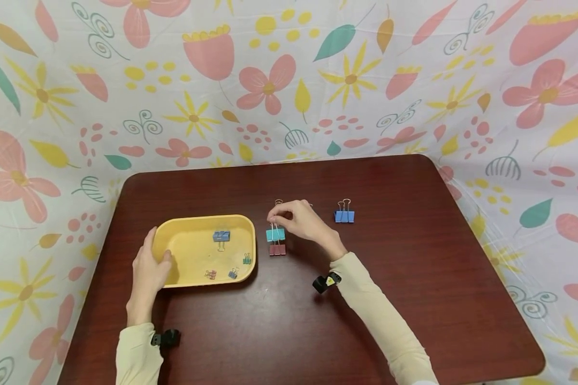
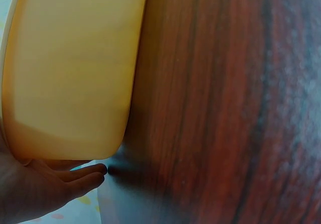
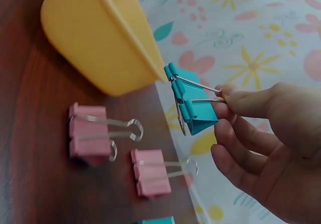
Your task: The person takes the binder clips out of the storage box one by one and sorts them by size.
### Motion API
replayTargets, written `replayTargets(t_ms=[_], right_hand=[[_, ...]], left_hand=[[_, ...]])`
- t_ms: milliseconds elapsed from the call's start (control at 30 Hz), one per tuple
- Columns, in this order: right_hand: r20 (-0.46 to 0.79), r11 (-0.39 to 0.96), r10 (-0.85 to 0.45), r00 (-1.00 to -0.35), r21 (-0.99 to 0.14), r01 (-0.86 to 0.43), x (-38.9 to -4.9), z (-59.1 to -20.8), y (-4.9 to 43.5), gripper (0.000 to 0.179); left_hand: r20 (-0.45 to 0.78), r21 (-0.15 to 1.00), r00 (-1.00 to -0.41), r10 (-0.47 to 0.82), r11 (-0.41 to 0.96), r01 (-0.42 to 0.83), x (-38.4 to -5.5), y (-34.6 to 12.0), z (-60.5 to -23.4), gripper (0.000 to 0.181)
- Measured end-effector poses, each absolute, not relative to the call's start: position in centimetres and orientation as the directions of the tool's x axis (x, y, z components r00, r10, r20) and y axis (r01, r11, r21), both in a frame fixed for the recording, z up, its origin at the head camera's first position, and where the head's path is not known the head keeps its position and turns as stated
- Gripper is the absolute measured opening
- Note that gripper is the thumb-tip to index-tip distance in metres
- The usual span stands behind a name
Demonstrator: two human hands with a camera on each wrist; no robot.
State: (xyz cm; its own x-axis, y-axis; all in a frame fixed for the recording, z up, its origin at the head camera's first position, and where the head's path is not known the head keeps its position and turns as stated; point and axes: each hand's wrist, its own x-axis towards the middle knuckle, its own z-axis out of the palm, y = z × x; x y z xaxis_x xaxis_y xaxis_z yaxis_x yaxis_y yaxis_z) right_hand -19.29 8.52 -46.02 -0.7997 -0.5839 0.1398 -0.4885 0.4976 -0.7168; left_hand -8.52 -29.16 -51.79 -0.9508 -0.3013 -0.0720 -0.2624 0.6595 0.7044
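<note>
My right hand (image 1: pixel 301 219) pinches a teal binder clip (image 3: pixel 193 101) by its wire handle, between thumb and fingertips. In the head view the teal clip overlaps a pink binder clip (image 1: pixel 277 249) on the table. A second pink clip (image 3: pixel 152 173) shows in the right wrist view, and my hand mostly hides the things behind it in the head view. With the thumb over the rim and the fingers outside, my left hand (image 1: pixel 149 267) grips the left end of a yellow tray (image 1: pixel 197 284). Inside lie a larger blue clip (image 1: pixel 221 236) and several small ones.
Right of my right hand, a blue binder clip (image 1: pixel 344 216) stands on the dark wooden table (image 1: pixel 414 299). Part of another teal clip (image 3: pixel 158 220) shows at the right wrist view's bottom edge. A flower-patterned cloth (image 1: pixel 270 133) hangs behind the table.
</note>
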Motion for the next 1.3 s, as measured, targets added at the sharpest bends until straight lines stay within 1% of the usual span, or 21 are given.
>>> replayTargets(t_ms=[267,533,800,967,1300], right_hand=[[0.114,0.507,-0.589,-0.800,-0.719,-0.476,-18.5,-47.7,11.2,0.010],[0.080,0.539,-0.570,-0.818,-0.714,-0.446,-17.4,-49.8,13.8,0.014],[0.075,0.545,-0.538,-0.840,-0.729,-0.414,-16.9,-51.2,15.1,0.013],[0.060,0.563,-0.520,-0.852,-0.726,-0.395,-16.6,-51.8,15.8,0.011],[0.107,0.559,-0.479,-0.872,-0.728,-0.396,-16.4,-52.2,16.8,0.009]], left_hand=[[-0.081,0.702,-0.950,-0.300,0.660,-0.268,-8.4,-29.3,-51.7,0.071],[-0.083,0.700,-0.952,-0.296,0.662,-0.267,-8.5,-29.3,-51.6,0.072],[-0.110,0.702,-0.947,-0.302,0.650,-0.290,-8.3,-29.3,-51.7,0.072],[-0.104,0.702,-0.947,-0.303,0.652,-0.285,-8.2,-29.2,-51.8,0.072],[-0.095,0.701,-0.948,-0.303,0.656,-0.279,-8.3,-29.0,-51.7,0.072]])
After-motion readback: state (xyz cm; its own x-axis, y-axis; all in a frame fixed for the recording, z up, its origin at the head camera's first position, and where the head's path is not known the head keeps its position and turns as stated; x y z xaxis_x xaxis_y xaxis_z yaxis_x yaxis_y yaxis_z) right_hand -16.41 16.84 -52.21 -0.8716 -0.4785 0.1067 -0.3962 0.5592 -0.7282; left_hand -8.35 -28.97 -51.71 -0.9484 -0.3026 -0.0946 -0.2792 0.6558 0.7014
